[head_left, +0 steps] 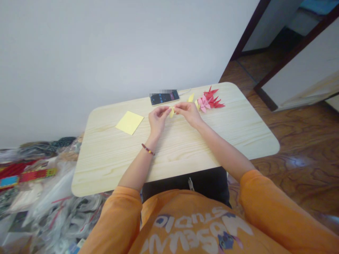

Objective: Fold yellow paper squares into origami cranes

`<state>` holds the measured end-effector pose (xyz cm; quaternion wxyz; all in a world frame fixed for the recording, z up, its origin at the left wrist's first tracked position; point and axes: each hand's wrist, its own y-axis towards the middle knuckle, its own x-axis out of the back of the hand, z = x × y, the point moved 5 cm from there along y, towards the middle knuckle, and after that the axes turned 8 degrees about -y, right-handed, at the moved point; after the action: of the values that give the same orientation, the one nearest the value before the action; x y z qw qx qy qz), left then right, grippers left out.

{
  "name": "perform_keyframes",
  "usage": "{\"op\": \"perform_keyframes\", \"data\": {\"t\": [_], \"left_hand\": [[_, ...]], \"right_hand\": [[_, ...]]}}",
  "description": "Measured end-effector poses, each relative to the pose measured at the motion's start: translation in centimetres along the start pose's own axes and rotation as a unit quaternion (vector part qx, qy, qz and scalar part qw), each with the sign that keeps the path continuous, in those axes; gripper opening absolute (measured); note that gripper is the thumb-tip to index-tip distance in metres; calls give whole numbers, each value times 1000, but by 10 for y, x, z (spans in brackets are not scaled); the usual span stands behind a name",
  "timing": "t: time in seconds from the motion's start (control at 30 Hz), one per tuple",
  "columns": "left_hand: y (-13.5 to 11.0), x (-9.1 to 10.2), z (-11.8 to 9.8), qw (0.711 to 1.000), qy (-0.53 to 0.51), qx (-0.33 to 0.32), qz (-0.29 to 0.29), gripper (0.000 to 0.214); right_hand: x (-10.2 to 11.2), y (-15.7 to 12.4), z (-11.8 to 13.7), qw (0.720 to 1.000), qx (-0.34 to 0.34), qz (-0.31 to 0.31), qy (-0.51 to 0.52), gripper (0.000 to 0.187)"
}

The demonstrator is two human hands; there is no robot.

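My left hand [158,119] and my right hand [189,111] meet over the middle of the light wooden table [111,158]. Both pinch a small folded piece of yellow paper [172,112] held between their fingertips, just above the tabletop. A beaded bracelet [147,149] sits on my left wrist. To the left lies a flat square stack of yellow paper [129,122].
A dark phone [164,97] lies at the table's far edge by the white wall. Folded pink [203,103], red [213,97] and yellow [191,97] paper figures sit at the far right. Bags and colourful clutter [34,190] cover the floor on the left; wooden floor on the right.
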<state>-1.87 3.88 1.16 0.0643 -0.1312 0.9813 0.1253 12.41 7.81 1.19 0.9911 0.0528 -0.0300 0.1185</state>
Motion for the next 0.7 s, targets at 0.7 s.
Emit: {"op": "perform_keyframes", "data": {"t": [0.7], "left_hand": [[4, 6, 21, 946, -187, 261, 29, 17]], "right_hand": [[-2, -8, 10, 991, 83, 35, -97, 21]]}}
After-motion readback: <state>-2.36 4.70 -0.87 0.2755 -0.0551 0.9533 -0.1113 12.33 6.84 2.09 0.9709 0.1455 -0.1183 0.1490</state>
